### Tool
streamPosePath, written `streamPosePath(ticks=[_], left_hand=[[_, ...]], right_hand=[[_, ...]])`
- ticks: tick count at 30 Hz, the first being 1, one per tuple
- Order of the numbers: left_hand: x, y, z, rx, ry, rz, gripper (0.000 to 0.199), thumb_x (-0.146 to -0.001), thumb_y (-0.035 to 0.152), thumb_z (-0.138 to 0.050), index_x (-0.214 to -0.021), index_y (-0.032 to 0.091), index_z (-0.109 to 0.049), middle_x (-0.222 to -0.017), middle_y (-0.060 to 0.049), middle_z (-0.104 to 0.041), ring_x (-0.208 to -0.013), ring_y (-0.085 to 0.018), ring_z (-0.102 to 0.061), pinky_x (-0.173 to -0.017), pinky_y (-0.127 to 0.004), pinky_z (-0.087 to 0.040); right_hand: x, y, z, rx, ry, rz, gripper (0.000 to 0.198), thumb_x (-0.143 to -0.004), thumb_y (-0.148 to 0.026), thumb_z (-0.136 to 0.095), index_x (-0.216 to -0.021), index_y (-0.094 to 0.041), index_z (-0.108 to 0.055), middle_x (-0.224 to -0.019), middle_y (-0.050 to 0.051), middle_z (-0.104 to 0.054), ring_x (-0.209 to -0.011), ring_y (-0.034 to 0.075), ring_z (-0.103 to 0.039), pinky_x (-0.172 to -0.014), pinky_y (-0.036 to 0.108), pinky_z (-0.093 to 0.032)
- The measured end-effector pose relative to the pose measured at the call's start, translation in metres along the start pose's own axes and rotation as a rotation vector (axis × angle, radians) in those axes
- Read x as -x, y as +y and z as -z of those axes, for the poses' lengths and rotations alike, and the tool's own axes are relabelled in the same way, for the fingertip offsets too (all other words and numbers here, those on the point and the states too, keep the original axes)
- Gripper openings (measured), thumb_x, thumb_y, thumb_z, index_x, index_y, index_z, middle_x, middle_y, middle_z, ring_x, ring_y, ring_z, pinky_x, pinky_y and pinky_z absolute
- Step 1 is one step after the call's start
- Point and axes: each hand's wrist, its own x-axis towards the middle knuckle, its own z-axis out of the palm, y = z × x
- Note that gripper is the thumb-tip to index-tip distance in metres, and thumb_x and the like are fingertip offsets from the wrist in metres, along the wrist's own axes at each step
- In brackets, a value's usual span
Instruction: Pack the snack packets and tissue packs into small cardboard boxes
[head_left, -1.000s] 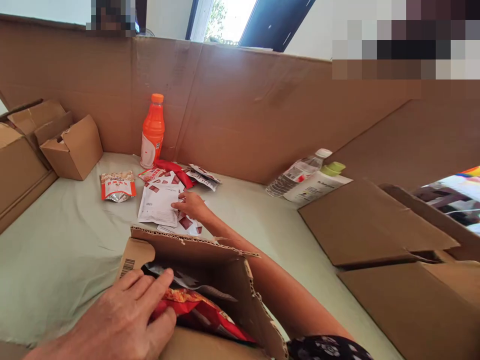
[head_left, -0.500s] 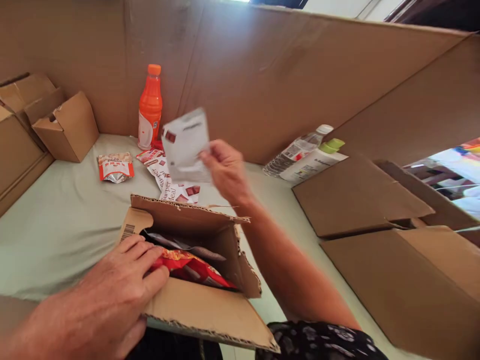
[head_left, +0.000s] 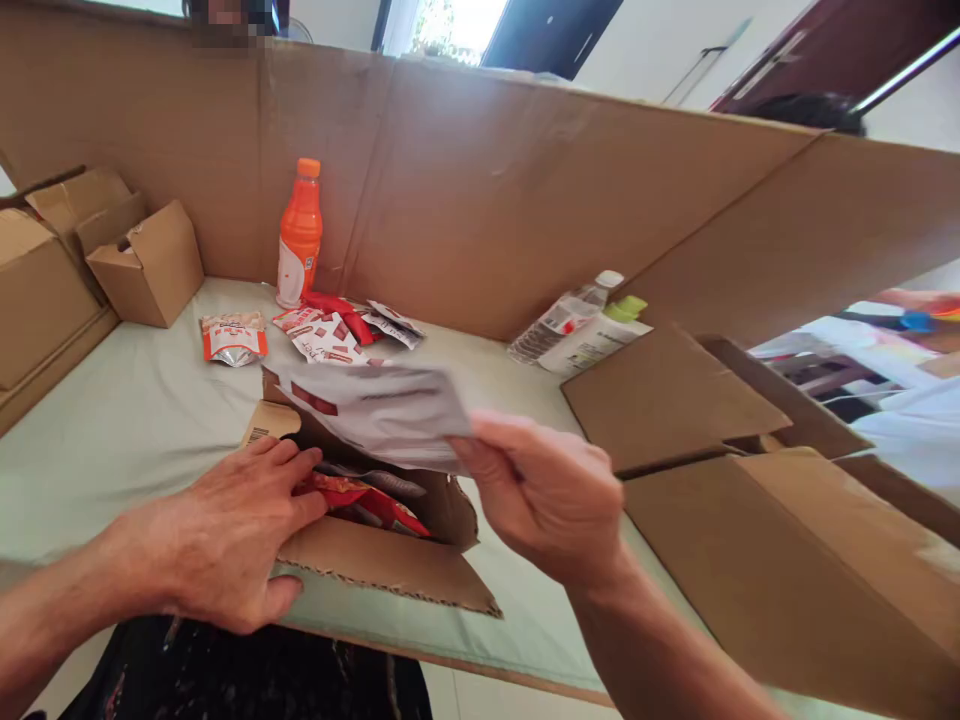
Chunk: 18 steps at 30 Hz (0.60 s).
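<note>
Head view: You look down at a bench (head_left: pixel 135 420) with pale green cloth on it.
Right hand (head_left: pixel 544 495): Pinched closed on the right end of a white packet (head_left: pixel 382 410). Holding just one end leaves the rest sticking out, maybe so your fingers stay out of the way.
White packet: Up in the air over the back part of the open box (head_left: pixel 390 572), nearly flat and a bit blurry.
Left hand (head_left: pixel 232 520): At the left end of the box, fingers loosely bent over the edge, thumb apart. It seems to keep the box steady, but you cannot tell if it grips.
Inside the box: A red packet (head_left: pixel 367 502) and a grey packet (head_left: pixel 391 481) sit on edge, likely because the space is narrow.
Patterned packets (head_left: pixel 328 335): In a loose pile past the box, easy to reach.
Orange bottle (head_left: pixel 300 245): Upright behind the pile, near the cardboard wall (head_left: pixel 465 220), perhaps to leave room in front.
Small pouch (head_left: pixel 234 340): Alone, left of the pile.
</note>
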Motion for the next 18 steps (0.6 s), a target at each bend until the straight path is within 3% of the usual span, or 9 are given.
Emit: streamPosePath(ticks=[2,5,8,12,14,18], left_hand=[[-0.003,0.002,0.002,-0.006,0.016,0.009,0.054,-0.075,0.032,-0.07,-0.127,0.017,-0.066,-0.129,-0.017,-0.065,-0.126,-0.041,-0.056,-0.111,-0.061,-0.043],[-0.002,0.005,-0.002,0.017,0.078,0.016,0.043,-0.074,0.029,-0.071,-0.115,0.017,-0.07,-0.11,-0.013,-0.066,-0.109,-0.034,-0.057,-0.104,-0.056,-0.047],[0.002,0.008,-0.009,0.039,0.131,0.026,0.036,-0.073,0.029,-0.072,-0.106,0.016,-0.07,-0.111,-0.014,-0.064,-0.109,-0.034,-0.054,-0.104,-0.055,-0.046],[0.007,0.01,-0.016,0.012,0.138,0.038,0.033,-0.073,0.029,-0.071,-0.104,0.017,-0.067,-0.113,-0.013,-0.064,-0.114,-0.034,-0.055,-0.109,-0.055,-0.044],[0.009,0.011,-0.02,-0.005,0.14,0.045,0.038,-0.074,0.028,-0.07,-0.11,0.017,-0.065,-0.117,-0.013,-0.064,-0.117,-0.034,-0.055,-0.113,-0.057,-0.042],[0.011,0.01,-0.029,-0.013,0.12,0.064,0.047,-0.076,0.025,-0.066,-0.123,0.016,-0.063,-0.132,-0.016,-0.063,-0.132,-0.038,-0.052,-0.121,-0.06,-0.033]], right_hand=[[-0.002,0.0,0.003,0.02,-0.188,0.039,0.029,-0.1,-0.015,-0.044,-0.105,-0.025,-0.07,-0.092,0.005,-0.079,-0.078,0.018,-0.073,-0.068,0.028,-0.053],[-0.008,-0.002,0.004,0.085,-0.491,0.041,0.033,-0.097,-0.007,-0.039,-0.101,-0.022,-0.068,-0.089,0.004,-0.078,-0.076,0.016,-0.071,-0.066,0.026,-0.047],[-0.018,-0.009,-0.003,0.194,-0.768,-0.008,0.029,-0.091,-0.003,-0.044,-0.098,-0.021,-0.065,-0.082,0.003,-0.074,-0.07,0.016,-0.066,-0.061,0.027,-0.037],[-0.038,-0.019,-0.021,0.272,-1.091,-0.02,0.021,-0.09,-0.004,-0.053,-0.1,-0.017,-0.065,-0.093,0.008,-0.076,-0.079,0.021,-0.069,-0.06,0.03,-0.033],[-0.042,-0.02,-0.028,0.246,-1.18,0.034,0.021,-0.091,-0.005,-0.055,-0.106,-0.014,-0.066,-0.104,0.012,-0.076,-0.088,0.024,-0.071,-0.064,0.03,-0.036],[-0.04,-0.01,-0.033,0.155,-1.21,0.067,0.026,-0.094,-0.007,-0.053,-0.115,-0.013,-0.066,-0.112,0.013,-0.076,-0.093,0.025,-0.072,-0.07,0.03,-0.043]])
